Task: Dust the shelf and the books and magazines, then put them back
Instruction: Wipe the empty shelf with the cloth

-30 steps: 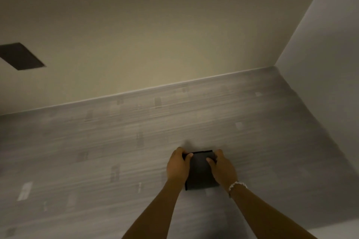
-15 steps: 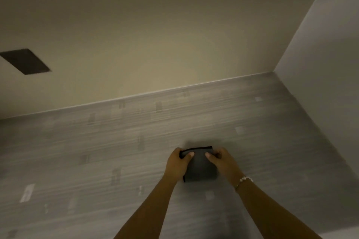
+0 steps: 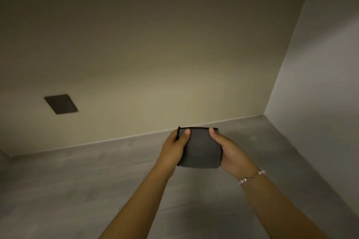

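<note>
A folded dark grey cloth [image 3: 200, 150] is held up above the grey wood-grain shelf board [image 3: 77, 190], near the back wall. My left hand [image 3: 174, 149] grips its left edge with the thumb on top. My right hand [image 3: 227, 151] grips its right edge, thumb on the upper corner; a bead bracelet sits on that wrist. No books or magazines are in view.
The beige back wall [image 3: 155, 64] carries a dark rectangular cut-out [image 3: 61, 104] at the left. A grey side panel [image 3: 320, 83] closes the shelf on the right. The shelf's underside edge runs along the top.
Both hands have lifted the cloth off the shelf board and raised it toward the back wall. The view has tilted upward.
</note>
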